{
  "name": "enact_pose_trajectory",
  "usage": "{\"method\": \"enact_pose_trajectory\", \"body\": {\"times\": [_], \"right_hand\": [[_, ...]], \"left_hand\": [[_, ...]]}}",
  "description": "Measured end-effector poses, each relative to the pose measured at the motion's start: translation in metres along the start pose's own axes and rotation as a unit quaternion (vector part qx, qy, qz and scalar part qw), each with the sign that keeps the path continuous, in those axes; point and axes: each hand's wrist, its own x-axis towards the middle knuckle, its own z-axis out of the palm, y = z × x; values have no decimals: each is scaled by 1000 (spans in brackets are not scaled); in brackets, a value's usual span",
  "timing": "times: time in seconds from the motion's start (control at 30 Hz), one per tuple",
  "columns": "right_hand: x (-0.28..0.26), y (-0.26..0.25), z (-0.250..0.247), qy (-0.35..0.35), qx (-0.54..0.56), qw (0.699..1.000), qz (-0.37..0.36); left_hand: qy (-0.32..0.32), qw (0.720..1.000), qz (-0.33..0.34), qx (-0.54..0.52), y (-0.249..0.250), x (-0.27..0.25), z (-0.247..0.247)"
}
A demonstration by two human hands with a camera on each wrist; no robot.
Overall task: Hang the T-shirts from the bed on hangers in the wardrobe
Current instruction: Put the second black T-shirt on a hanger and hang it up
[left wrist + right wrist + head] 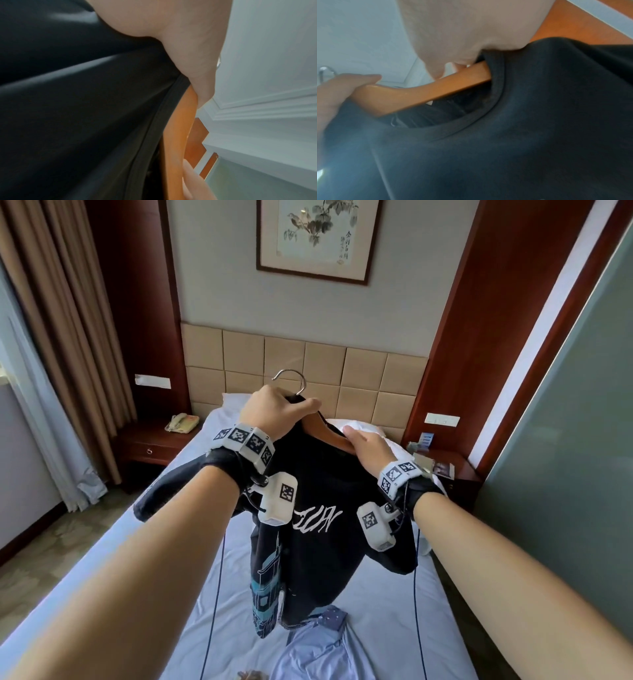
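- Pale blue garment (318, 645), crumpled, lies nearest on the bed (171, 542), just under the hanging hem of the black T-shirt.
- White-sheeted bed runs far toward a tan padded headboard (308, 361), with a white pillow (363, 431) at that end.
- Black T-shirt (329, 494), with white lettering on the chest and blue print down its left side, hangs in the air above the bed on a wooden hanger (329, 434).
- Left hand (274, 412) has its fingers clenched around the hanger's top, below the metal hook (291, 378).
- Right hand (368, 448) grasps the hanger's right arm at the collar (494, 102), thumb along the wood.
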Motion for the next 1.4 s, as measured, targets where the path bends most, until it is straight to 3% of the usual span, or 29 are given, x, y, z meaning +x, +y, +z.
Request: {"method": "enact_pose_trajectory", "body": {"times": [0.17, 0.3, 0.5, 0.7, 0.9, 1.07, 1.27, 1.4], "right_hand": [[-15, 33, 5, -48, -84, 993, -68], [-22, 45, 7, 18, -144, 988, -61], [-29, 82, -2, 12, -147, 986, -73], [-41, 136, -20, 31, -102, 994, -20], [-43, 174, -35, 105, -50, 993, 10], [-70, 203, -26, 229, -34, 972, 25], [-78, 213, -17, 221, -37, 974, 38], [-81, 212, -13, 235, -25, 970, 65]], "left_hand": [[-16, 999, -29, -29, -6, -8, 23], [-80, 991, -40, -94, -3, -11, 65], [-153, 980, -49, -115, 10, -24, 120], [-190, 970, -45, -143, 17, -43, 160], [-149, 973, -74, -158, 15, -62, 181], [-29, 981, -134, -139, -13, -96, 194], [27, 980, -182, -70, -23, -124, 207], [75, 960, -267, -43, -36, -138, 198]]}}
